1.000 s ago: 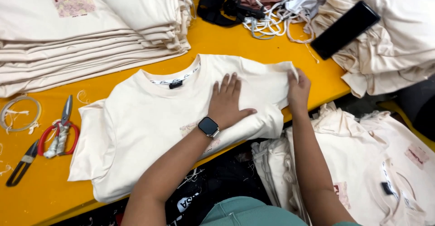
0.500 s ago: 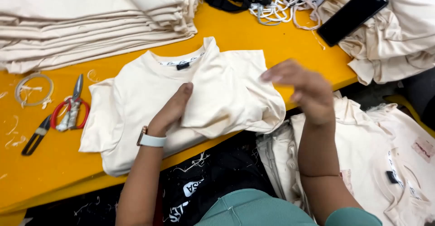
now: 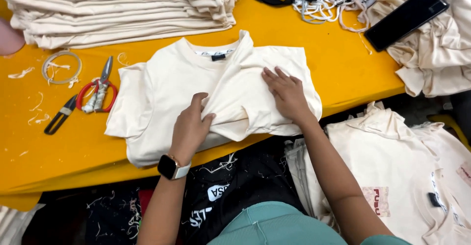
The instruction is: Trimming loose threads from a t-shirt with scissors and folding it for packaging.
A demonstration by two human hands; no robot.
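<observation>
The cream cotton t-shirt [image 3: 162,97] lies mid yellow surface [image 3: 343,63]. Left hand [image 3: 190,129] fingers pinch its folded flap; right hand [image 3: 287,94] lies flat, fingers released, at 3 o'clock. Risk: flap slips w/ loose pinch, so the fold creases unevenly.

Head view, steeply down, seemingly close
</observation>
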